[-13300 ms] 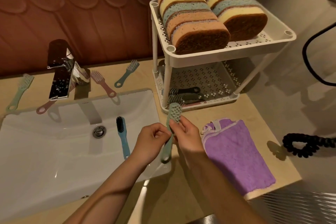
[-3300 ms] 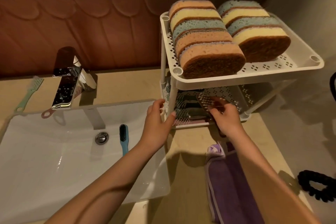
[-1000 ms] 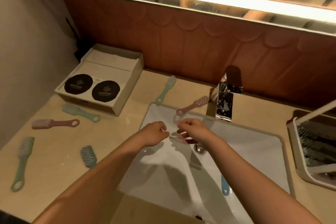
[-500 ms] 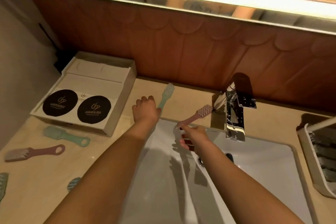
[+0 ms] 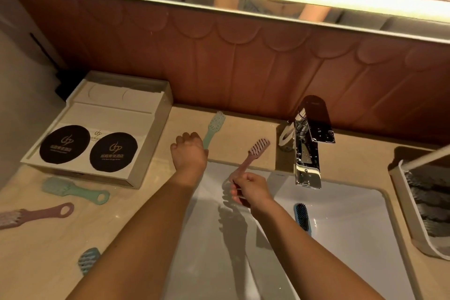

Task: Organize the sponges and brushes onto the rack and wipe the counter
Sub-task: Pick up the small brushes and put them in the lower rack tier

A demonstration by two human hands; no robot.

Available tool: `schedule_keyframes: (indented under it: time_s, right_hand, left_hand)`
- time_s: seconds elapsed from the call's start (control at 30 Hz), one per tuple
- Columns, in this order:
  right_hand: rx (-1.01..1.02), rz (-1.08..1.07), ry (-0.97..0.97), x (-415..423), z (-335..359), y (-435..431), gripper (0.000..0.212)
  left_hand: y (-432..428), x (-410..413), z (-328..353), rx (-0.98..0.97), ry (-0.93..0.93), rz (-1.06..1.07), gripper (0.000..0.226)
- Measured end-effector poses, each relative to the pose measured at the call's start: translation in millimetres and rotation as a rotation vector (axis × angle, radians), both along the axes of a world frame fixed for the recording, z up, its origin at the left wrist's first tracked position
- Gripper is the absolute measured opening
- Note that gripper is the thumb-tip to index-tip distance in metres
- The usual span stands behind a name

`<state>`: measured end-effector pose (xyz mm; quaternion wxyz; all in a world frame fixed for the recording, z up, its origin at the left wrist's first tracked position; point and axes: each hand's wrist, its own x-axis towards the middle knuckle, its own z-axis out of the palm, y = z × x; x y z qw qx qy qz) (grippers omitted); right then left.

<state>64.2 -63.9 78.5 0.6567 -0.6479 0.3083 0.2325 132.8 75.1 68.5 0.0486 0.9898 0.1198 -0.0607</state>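
While the right hand (image 5: 250,190) pinches the handle end of a slim pink brush (image 5: 255,153) between thumb and curled fingers, the brush's ribbed, pale-bristled head slants up and away from the fingertips toward the base of the chrome faucet (image 5: 307,153). The left hand (image 5: 188,153) sits knuckles-up with its fingers curled down over the lower handle of a mint brush (image 5: 214,129). The oval head of that brush lies beyond the knuckles on the smooth beige counter (image 5: 243,126). Whether those fingers have closed on the handle cannot be told. Just below and to the right of the right hand's fingers, a blue brush (image 5: 302,217) with dark bristles lies in the glossy white sink (image 5: 353,226). Well to the right of both hands, the white plastic rack (image 5: 409,214) holds a row of dark-looking brushes in its tray. Left of the left hand's fingers stands a pale rectangular box (image 5: 109,114) bearing two matte black discs. Nearer the viewer from it, a second mint brush (image 5: 73,190), a second pink brush (image 5: 36,214) and a teal brush (image 5: 89,258) lie flat on the counter, the first two with ring-shaped handle ends.
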Motion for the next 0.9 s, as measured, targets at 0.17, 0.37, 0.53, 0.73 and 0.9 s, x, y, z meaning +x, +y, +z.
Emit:
schedule_keyframes:
  time_s: [0.17, 0.37, 0.53, 0.73, 0.9]
  right_hand:
    - [-0.038, 0.122, -0.085, -18, 15, -10, 0.025]
    - [-0.103, 0.292, -0.173, -36, 21, -28, 0.014]
    - [-0.067, 0.400, -0.199, -54, 27, -50, 0.023]
    - [0.075, 0.305, -0.218, -86, 42, -76, 0.023]
    - [0.251, 0.227, -0.168, -119, 52, -96, 0.021]
  left_hand:
    - [0, 7, 5, -0.019, 0.163, 0.024, 0.046]
    - [0, -9, 10, -0.153, 0.230, 0.051, 0.032]
    - [0, -30, 20, -0.712, 0.188, 0.133, 0.023]
    - [-9, -104, 59, -1.666, 0.434, 0.436, 0.013]
    - [-16, -157, 73, -1.923, 0.481, 0.505, 0.017]
